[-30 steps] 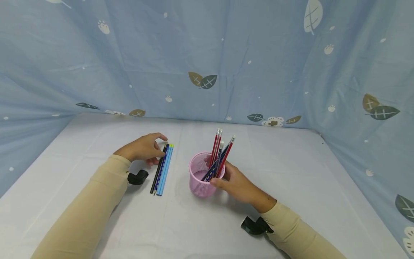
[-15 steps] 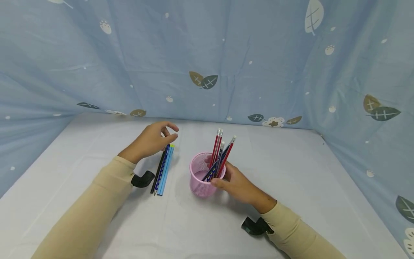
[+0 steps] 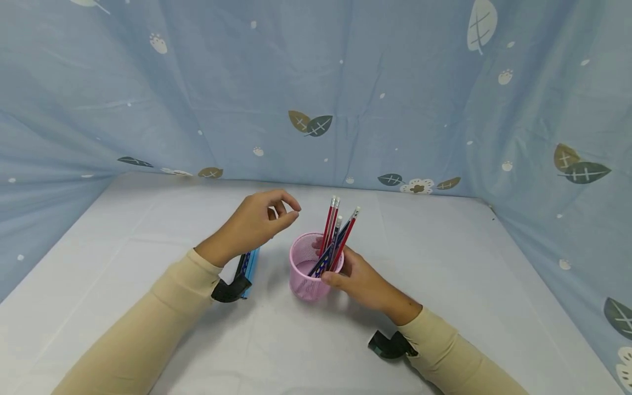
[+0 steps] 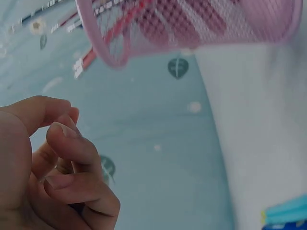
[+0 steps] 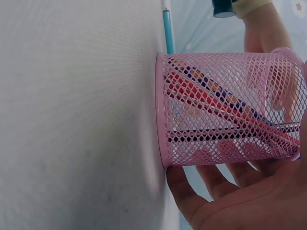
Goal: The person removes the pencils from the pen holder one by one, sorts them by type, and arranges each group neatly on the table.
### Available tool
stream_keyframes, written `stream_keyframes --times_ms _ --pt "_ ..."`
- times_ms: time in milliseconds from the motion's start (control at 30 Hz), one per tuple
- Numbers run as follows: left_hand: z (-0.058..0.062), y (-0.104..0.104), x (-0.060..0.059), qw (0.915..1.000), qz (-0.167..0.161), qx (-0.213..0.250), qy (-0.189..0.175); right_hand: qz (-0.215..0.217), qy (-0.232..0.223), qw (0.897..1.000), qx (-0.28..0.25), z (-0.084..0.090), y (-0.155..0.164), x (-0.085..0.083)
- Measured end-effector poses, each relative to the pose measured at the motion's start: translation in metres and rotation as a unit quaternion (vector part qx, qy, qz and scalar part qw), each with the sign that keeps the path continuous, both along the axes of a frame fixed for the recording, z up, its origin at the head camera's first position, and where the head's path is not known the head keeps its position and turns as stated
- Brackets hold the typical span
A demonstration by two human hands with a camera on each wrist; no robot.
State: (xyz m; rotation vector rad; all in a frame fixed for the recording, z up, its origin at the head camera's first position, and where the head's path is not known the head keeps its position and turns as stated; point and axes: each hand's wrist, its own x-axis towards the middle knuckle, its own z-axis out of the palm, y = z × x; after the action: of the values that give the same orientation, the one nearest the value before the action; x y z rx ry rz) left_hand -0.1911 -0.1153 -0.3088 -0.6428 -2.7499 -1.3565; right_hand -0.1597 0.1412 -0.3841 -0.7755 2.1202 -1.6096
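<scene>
A pink mesh pencil cup stands upright on the table, and my right hand holds it from the right side with fingers and thumb around the wall. Inside lean several pencils: red ones with white erasers and dark patterned ones. My left hand hovers up and left of the cup, fingers loosely bent, nothing seen between them. Beneath it lie light blue pencils beside darker pencils, partly hidden by the hand and wrist. In the left wrist view, the cup is beyond the bent fingers.
A white cloth covers the table. Behind it hangs a blue leaf-patterned curtain. Black wrist cameras sit under the left sleeve and the right sleeve.
My left hand has moved right and slightly away from me, from beside the lying pencils to near the cup's far left. The right hand and cup have stayed put.
</scene>
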Motion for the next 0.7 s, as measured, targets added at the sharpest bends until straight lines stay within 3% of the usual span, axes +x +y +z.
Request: stream_keyframes --times_ms 200,367,500,700 --pt "0.001 0.017 0.012 0.9989 -0.026 -0.001 0.038 0.0 0.004 1.0 -0.002 0.0 0.0 0.0" --pt "-0.002 0.03 0.022 0.9981 -0.049 -0.012 0.035 0.005 0.008 1.0 -0.006 0.0 0.001 0.001" --pt "-0.005 0.036 0.026 0.9979 -0.041 -0.033 0.038 0.009 0.009 1.0 -0.008 0.0 0.001 0.001" --pt "-0.009 0.041 0.029 0.9949 -0.022 -0.069 0.07 0.01 0.01 1.0 -0.013 0.0 0.001 0.002"
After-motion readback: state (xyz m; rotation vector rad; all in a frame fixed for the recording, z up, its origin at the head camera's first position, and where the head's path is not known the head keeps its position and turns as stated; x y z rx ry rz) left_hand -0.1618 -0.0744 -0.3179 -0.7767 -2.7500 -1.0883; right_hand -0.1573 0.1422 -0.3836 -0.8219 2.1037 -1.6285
